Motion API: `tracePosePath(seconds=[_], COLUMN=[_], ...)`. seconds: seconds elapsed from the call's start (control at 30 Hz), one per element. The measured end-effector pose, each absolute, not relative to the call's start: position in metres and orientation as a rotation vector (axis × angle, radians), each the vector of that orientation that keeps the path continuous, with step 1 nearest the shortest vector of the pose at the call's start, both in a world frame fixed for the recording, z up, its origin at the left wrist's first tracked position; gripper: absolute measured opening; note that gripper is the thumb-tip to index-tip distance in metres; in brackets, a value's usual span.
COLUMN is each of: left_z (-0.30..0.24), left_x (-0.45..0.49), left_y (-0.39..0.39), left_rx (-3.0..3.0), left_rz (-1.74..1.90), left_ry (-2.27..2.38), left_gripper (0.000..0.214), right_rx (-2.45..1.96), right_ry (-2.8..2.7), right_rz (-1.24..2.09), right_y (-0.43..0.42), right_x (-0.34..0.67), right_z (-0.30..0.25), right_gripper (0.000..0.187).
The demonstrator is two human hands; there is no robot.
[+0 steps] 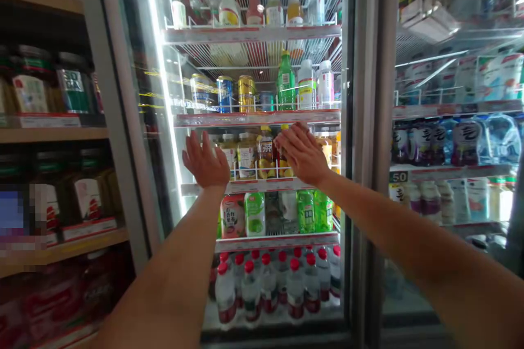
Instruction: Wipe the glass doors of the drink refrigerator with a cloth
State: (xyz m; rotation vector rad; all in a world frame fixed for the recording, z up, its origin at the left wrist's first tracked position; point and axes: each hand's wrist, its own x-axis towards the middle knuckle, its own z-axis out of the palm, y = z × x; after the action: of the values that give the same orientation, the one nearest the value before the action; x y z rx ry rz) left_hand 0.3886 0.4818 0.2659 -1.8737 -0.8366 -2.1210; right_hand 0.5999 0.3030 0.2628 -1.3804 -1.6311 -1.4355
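Observation:
Both my arms stretch forward toward a lit drinks fridge. My left hand is raised with its fingers apart and nothing in it, in front of the third shelf's left side. My right hand is held out flat, fingers extended, and covers part of the same row. Between the hands stand tea bottles with yellow caps and pale-labelled bottles. Whether either hand touches anything there, I cannot tell. Above them are a gold can, a blue can and a green bottle.
Red-capped water bottles crowd the fridge bottom, below green cartons. A metal door frame runs upright on the right, beside another stocked fridge section. At left, wooden shelves hold dark bottles and jars.

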Motion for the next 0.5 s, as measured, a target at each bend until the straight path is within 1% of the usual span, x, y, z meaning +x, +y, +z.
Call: tracePosePath(seconds=[0.07, 0.13, 0.23, 0.3, 0.4, 0.5], left_z=[0.266, 0.266, 0.264, 0.262, 0.259, 0.258], left_x=[0.388, 0.388, 0.388, 0.387, 0.387, 0.385], left_y=[0.481, 0.482, 0.483, 0.483, 0.482, 0.482], left_rx=[-1.883, -1.885, -1.878, -1.868, -1.876, -2.005], left_rz=[-2.120, -2.114, -2.070, -2.015, -1.933, -1.893], left_ry=[-0.845, -0.854, -0.847, -0.812, -0.697, -0.598], left_gripper=[0.063, 0.063, 0.063, 0.065, 0.068, 0.069], right_rx=[-1.401, -1.399, -1.378, -1.366, -1.320, -1.212], right_ry=[-1.488, -1.463, -1.617, -1.686, -1.648, -1.594], right_rz=[-1.404, -1.393, -1.368, -1.308, -1.190, -1.091], right_y=[0.306, 0.316, 0.337, 0.351, 0.371, 0.389], right_x=[0.596, 0.583, 0.556, 0.538, 0.512, 0.490], right_z=[0.262, 0.247, 0.218, 0.210, 0.221, 0.246], right_gripper=[0.056, 0.058, 0.063, 0.068, 0.079, 0.079])
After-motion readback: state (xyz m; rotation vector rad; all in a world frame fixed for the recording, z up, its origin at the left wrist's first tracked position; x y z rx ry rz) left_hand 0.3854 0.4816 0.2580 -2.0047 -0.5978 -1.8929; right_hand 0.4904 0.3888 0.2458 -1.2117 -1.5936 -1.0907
